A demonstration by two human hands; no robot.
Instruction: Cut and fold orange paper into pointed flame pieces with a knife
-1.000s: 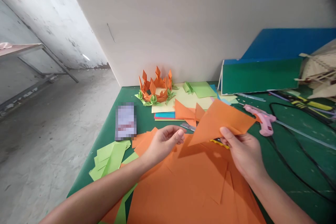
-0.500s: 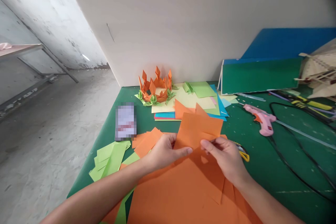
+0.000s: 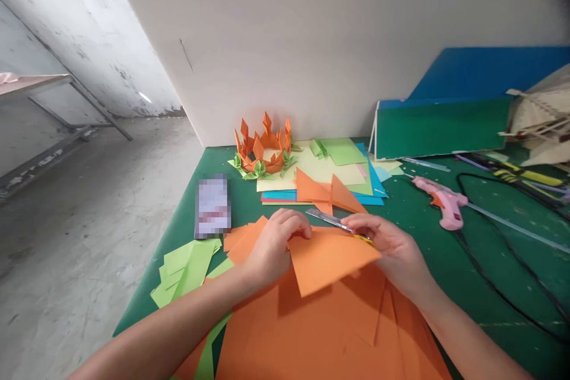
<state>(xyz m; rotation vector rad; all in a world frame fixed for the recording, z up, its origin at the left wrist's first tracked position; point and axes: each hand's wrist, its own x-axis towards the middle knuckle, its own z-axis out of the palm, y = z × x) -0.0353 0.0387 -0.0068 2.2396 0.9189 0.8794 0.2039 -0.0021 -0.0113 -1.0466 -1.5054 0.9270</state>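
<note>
My left hand [image 3: 279,243] is closed on the left edge of an orange paper square [image 3: 332,258], which is held tilted above larger orange sheets [image 3: 285,332]. In my right hand [image 3: 392,249] is a utility knife [image 3: 329,218] with a silver blade and a bit of yellow handle. Its blade points left, just beyond the paper's far edge. The square's right corner lies close to my right palm; whether it touches, I cannot tell. Behind the knife are folded orange paper pieces [image 3: 341,193]. An orange paper crown with green leaves [image 3: 267,160] stands farther back.
Green paper strips [image 3: 189,270] and a phone [image 3: 212,208] lie on the left. Coloured sheets [image 3: 333,169] are stacked at the back. A pink glue gun [image 3: 443,199] with a black cable is on the right, near pliers [image 3: 529,177]. A green board [image 3: 440,127] leans behind.
My right hand has let go of the paper square and taken up the utility knife. The square has come down and tilted toward me, still in my left hand.
</note>
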